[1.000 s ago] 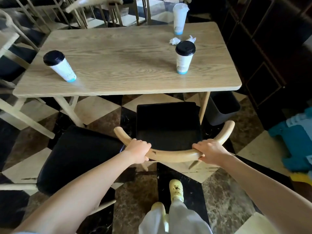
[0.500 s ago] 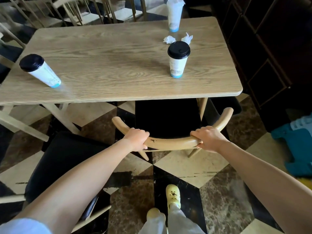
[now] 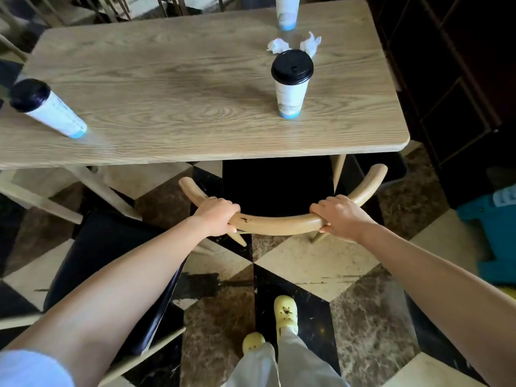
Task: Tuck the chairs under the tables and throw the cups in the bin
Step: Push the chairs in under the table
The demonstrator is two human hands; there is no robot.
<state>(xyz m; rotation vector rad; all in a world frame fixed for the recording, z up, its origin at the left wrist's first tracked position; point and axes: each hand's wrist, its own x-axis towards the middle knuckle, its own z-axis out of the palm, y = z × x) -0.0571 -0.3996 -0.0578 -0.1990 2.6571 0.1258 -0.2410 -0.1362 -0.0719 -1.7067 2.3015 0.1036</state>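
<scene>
Two grips on one rail: in the head view my left grip (image 3: 216, 216) and right grip (image 3: 339, 216) are each clamped round the curved wooden back rail of the chair (image 3: 279, 223), fingers curled over the top, set well apart on either side of its middle. The chair's black seat, just ahead of the grips, lies partly under the near edge of the counter (image 3: 167, 93), so I judge the tuck underway but unfinished. To do it well I would push level and equally with both grips, straight ahead, so the chair does not yaw. The counter leg ahead of the right grip stands close to the seat's right side, and that is where I would expect a snag. I would slide rather than lift, and ease off as the rail nears the counter edge, since a bump could topple the lidded cup (image 3: 291, 85) standing upright ahead of the right grip. Further ahead lie crumpled napkins (image 3: 279, 46) and another cup (image 3: 287, 12), cut off by the frame. Far to the left of the left grip stands a third cup (image 3: 49, 107) with a dark lid. Below and left of the left grip a second chair (image 3: 111, 261) stands out from the counter. What looks like a dark bin (image 3: 391, 169) sits beyond the right grip, by the counter's corner. The floor (image 3: 315, 263) is chequered stone tile.
</scene>
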